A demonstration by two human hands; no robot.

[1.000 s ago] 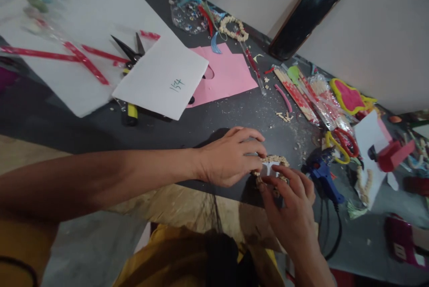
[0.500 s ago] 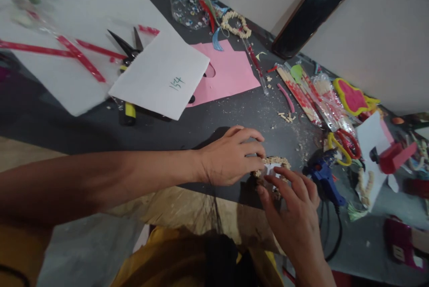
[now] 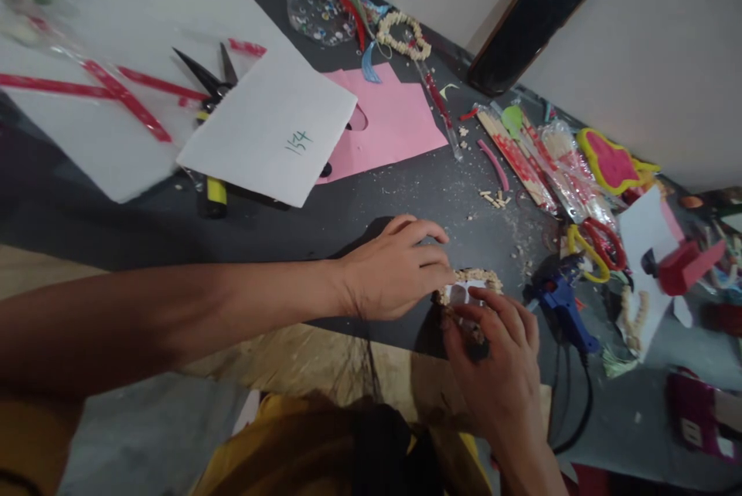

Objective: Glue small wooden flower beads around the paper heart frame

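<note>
A small craft piece (image 3: 476, 284), white in the middle with a border of tan wooden bits, lies near the front edge of the dark table (image 3: 371, 206). My left hand (image 3: 394, 268) rests on the table with its fingertips pressed against the piece's left side. My right hand (image 3: 498, 361) comes up from below, fingers curled over the piece's lower part and pressing on it. Much of the piece is hidden under the fingers.
A blue glue gun (image 3: 561, 303) with a black cord lies just right of my hands. Beyond it are red-and-yellow scissors (image 3: 597, 245), packets of sticks (image 3: 522, 164), pink paper (image 3: 388, 125), a white sheet marked 154 (image 3: 272, 129), black scissors (image 3: 205, 79) and a phone (image 3: 539, 9) leaning on the wall.
My right hand's fingers have curled further over the craft piece and pulled in slightly. The left hand has stayed where it was. The view has shifted a little.
</note>
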